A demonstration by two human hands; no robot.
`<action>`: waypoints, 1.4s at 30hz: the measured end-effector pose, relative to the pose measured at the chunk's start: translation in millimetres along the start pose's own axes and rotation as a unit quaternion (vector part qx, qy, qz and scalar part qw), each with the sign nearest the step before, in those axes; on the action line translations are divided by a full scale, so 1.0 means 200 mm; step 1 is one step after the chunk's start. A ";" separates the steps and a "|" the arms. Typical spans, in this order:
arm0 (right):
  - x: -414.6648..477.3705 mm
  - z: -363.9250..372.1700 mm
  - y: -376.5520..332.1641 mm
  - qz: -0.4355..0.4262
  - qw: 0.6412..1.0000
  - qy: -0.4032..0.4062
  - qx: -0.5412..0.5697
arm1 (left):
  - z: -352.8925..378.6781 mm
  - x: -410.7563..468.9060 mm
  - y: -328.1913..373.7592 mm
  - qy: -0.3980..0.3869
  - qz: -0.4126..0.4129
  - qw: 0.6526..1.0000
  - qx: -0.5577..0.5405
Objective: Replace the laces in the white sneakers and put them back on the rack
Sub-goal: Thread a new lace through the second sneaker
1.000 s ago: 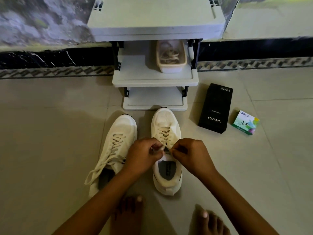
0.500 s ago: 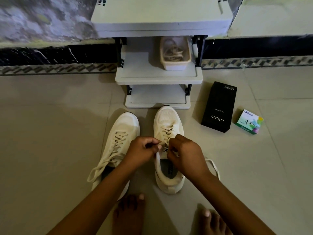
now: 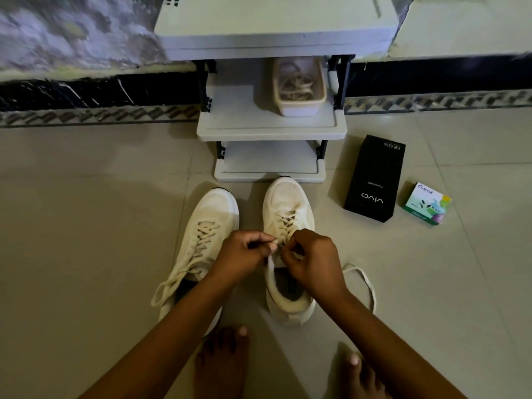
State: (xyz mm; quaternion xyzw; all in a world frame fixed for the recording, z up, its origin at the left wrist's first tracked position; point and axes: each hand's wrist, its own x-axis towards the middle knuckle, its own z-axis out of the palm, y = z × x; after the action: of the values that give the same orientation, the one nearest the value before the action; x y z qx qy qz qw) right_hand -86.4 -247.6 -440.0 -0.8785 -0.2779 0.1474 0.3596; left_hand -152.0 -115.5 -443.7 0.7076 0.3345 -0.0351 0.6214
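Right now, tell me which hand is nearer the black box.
Right. The right hand pinches lace over the right sneaker, the black box ahead to its right; the left hand sits farther left.

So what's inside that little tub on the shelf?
The beige plastic tub on the grey rack's middle shelf holds tangled pale laces. Whatever lies beneath them is covered.

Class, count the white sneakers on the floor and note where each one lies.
2. The left sneaker lies untouched. The right sneaker lies beside it, toe toward the rack; the left hand and right hand pinch its lace.
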 end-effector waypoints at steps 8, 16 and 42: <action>0.00 0.01 0.01 0.002 1.000 -0.004 0.027 | 0.01 -0.01 0.03 -0.016 -0.001 1.000 -0.009; -0.02 0.03 0.07 -0.027 0.998 0.027 -0.046 | 0.04 0.00 0.02 0.006 0.047 0.997 0.067; 0.03 -0.08 0.18 0.014 0.997 -0.073 -0.013 | -0.11 -0.09 0.30 -0.033 0.044 0.964 -0.261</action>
State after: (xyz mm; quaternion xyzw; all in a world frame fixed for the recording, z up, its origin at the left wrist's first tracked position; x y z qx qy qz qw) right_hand -61.3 -273.6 -454.4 -0.8738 -0.2928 0.2124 0.3249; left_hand -142.6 -103.5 -378.5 0.5332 0.2798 0.0573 0.7963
